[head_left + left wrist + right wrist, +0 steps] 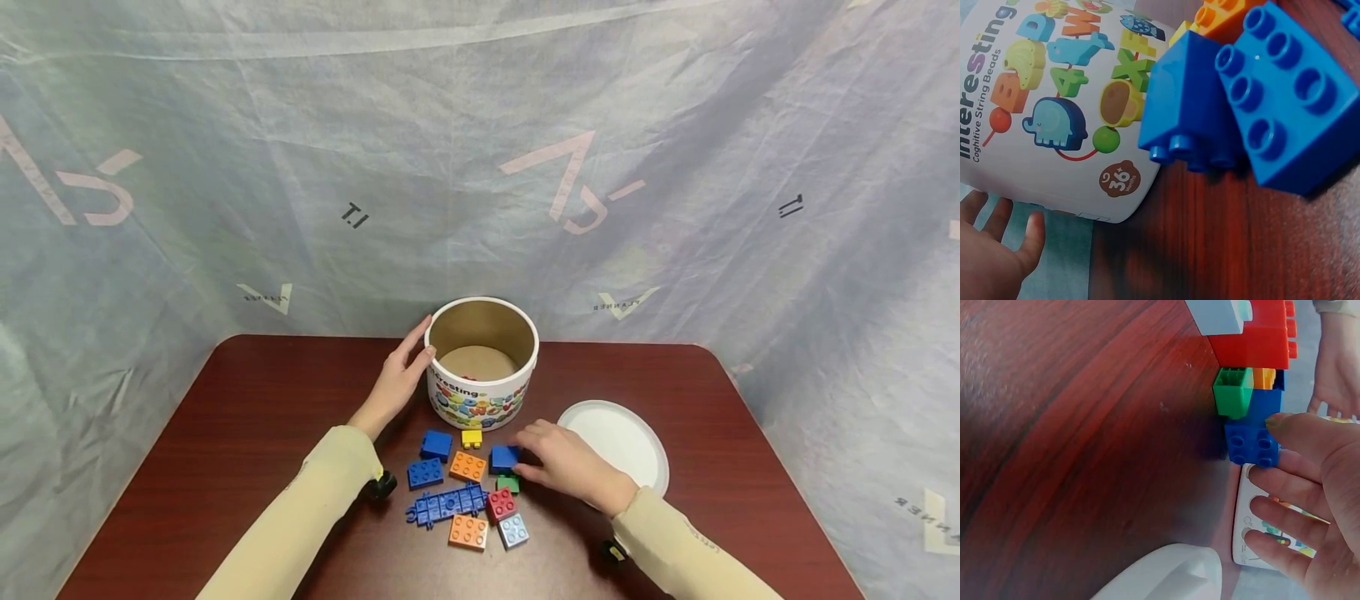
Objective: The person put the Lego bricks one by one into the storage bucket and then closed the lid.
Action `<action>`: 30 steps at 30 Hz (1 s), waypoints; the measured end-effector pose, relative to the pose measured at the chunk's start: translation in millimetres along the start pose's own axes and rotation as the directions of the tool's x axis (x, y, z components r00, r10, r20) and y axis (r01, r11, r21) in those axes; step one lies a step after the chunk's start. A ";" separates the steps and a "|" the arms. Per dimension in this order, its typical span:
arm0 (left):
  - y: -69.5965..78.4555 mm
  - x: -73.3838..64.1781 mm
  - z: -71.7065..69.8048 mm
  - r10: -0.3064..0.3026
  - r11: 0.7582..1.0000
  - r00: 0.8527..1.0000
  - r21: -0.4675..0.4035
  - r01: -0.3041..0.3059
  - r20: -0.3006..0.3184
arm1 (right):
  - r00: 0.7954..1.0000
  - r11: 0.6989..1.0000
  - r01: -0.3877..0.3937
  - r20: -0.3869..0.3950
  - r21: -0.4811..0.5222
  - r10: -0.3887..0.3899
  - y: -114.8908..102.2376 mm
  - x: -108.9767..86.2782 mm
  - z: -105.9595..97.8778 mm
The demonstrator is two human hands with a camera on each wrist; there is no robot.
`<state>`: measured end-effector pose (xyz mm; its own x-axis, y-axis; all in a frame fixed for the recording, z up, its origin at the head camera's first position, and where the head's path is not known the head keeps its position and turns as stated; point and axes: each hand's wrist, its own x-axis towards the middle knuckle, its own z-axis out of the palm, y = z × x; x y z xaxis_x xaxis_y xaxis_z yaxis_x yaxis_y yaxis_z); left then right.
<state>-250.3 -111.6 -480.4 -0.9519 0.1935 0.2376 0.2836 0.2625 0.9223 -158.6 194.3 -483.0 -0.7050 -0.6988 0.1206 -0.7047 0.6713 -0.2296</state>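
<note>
My left hand (pixel 396 379) rests against the left side of a white printed bucket (pixel 480 408), fingers fairly straight and thumb at the rim. In the left wrist view, its fingertips lie along the bucket's wall. My right hand (pixel 566 462) is at a blue block (pixel 504 459), which lies on its side with studs facing the right wrist camera. Thumb and forefinger reach the block's edges while the other fingers (pixel 1288 515) spread out straight. A green block (pixel 507 484) sits just in front of that blue block.
More blocks lie before the bucket: two blue (pixel 436 445), a yellow (pixel 472 438), two orange (pixel 468 532), a red (pixel 501 504), a light blue (pixel 513 530) and a blue wheeled-base piece (pixel 448 505). The white lid (pixel 618 442) lies at right. Something red shows inside the bucket.
</note>
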 end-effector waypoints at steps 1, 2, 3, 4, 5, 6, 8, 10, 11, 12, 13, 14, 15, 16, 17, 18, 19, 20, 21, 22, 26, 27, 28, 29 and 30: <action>-0.3 0.0 0.2 0.002 1.000 1.000 0.001 -0.002 -0.001 | 1.000 1.000 -0.005 0.000 0.003 0.005 0.3 -0.3 -0.9; -0.4 -0.1 0.4 0.002 1.000 1.000 -0.001 -0.002 -0.002 | 1.000 1.000 -0.010 -0.001 0.007 0.010 0.4 -0.6 -2.0; -0.2 -0.3 0.6 0.005 1.000 1.000 -0.001 -0.005 -0.005 | 1.000 1.000 -0.015 -0.003 0.011 0.015 0.3 -0.9 -3.3; 5.6 -1.9 0.3 -0.001 1.000 1.000 -0.008 0.000 -0.004 | 1.000 1.000 -0.018 -0.006 0.012 0.018 0.6 -1.1 -4.4; 5.8 -1.9 0.5 0.001 1.000 1.000 -0.010 -0.001 -0.004 | 1.000 1.000 -0.023 -0.008 0.013 0.023 0.9 -1.5 -5.8; 5.8 -2.0 0.6 0.001 1.000 1.000 -0.012 -0.001 -0.005 | 1.000 1.000 -0.027 -0.010 0.015 0.027 1.1 -1.8 -7.1; 5.9 -2.1 0.7 -0.002 1.000 1.000 -0.016 0.001 -0.005 | 0.999 0.999 -0.030 -0.016 0.015 0.030 1.5 -2.4 -10.0; 5.3 -1.9 0.8 -0.006 1.000 1.000 -0.018 0.006 -0.005 | 0.999 0.999 -0.031 -0.024 0.012 0.031 1.9 -3.1 -13.1; -0.5 -0.4 1.2 0.003 1.000 1.000 -0.011 -0.003 -0.007 | 0.999 0.999 -0.032 -0.028 0.010 0.033 1.9 -3.5 -14.8; -0.6 -0.5 1.1 0.004 1.000 1.000 -0.011 -0.004 -0.008 | 0.999 0.999 -0.032 -0.032 0.008 0.032 1.8 -3.9 -16.5; -0.5 -0.6 1.2 0.005 1.000 1.000 -0.012 -0.006 -0.009 | 0.999 1.000 -0.030 -0.037 0.006 0.031 1.6 -4.1 -18.3; -0.4 -0.7 1.1 0.008 1.000 1.000 -0.012 -0.008 -0.011 | 0.999 1.000 -0.030 -0.041 0.002 0.030 1.5 -4.4 -20.1; 0.0 -0.8 1.1 0.009 1.000 1.000 -0.012 -0.009 -0.012 | 0.999 1.000 -0.030 -0.043 -0.001 0.030 1.3 -4.6 -21.7; 0.1 -0.8 1.0 0.010 1.000 1.000 -0.012 -0.010 -0.012 | 0.999 1.000 -0.029 -0.046 -0.004 0.029 0.9 -5.1 -23.5; 0.3 -1.0 1.0 0.012 1.000 1.000 -0.011 -0.013 -0.011 | 0.998 1.000 -0.027 -0.050 -0.008 0.026 0.6 -5.5 -25.2; 0.4 -1.1 1.0 0.010 1.000 1.000 -0.012 -0.010 -0.012 | 0.998 1.000 -0.024 -0.055 -0.010 0.024 0.3 -6.0 -27.1; 0.5 -1.1 1.0 0.007 1.000 1.000 -0.011 -0.007 -0.011 | 0.998 1.000 -0.021 -0.061 -0.012 0.021 -0.2 -6.4 -29.0; 0.5 -1.1 1.0 0.005 1.000 1.000 -0.010 -0.005 -0.010 | 0.998 1.000 -0.019 -0.068 -0.015 0.018 -0.6 -6.8 -31.0; 0.4 -1.1 1.0 0.005 1.000 1.000 -0.006 -0.005 -0.009 | 0.997 1.000 -0.015 -0.076 -0.018 0.013 -1.0 -7.3 -33.1; 0.4 -1.1 1.0 0.002 1.000 1.000 -0.006 -0.003 -0.007 | 0.996 1.000 -0.011 -0.084 -0.022 0.009 -1.4 -7.8 -35.4; 0.9 -1.0 0.8 -0.004 1.000 1.000 -0.011 0.004 -0.001 | 0.995 1.000 -0.009 -0.101 -0.029 0.006 -3.1 -8.7 -44.9; 1.0 -0.9 0.7 -0.005 1.000 1.000 -0.011 0.005 0.000 | 0.995 1.000 -0.012 -0.101 -0.027 0.009 -3.7 -8.7 -47.4; 1.2 -0.7 0.7 -0.008 1.000 1.000 -0.013 0.008 0.001 | 0.995 1.000 -0.017 -0.100 -0.023 0.014 -4.2 -8.7 -49.8; 1.3 -0.5 0.5 -0.008 1.000 1.000 -0.011 0.008 0.000 | 0.995 1.000 -0.022 -0.098 -0.017 0.020 -4.7 -8.5 -52.3; 1.3 -0.2 0.3 -0.012 1.000 1.000 -0.009 0.012 -0.003 | 0.995 1.000 -0.025 -0.096 -0.011 0.024 -5.2 -8.2 -54.7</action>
<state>-249.6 -111.0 -479.4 -0.9555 0.1876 0.2277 0.2713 0.2559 0.9278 -153.5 210.1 -430.1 -0.7262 -0.6554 0.2075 -0.6875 0.6915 -0.2219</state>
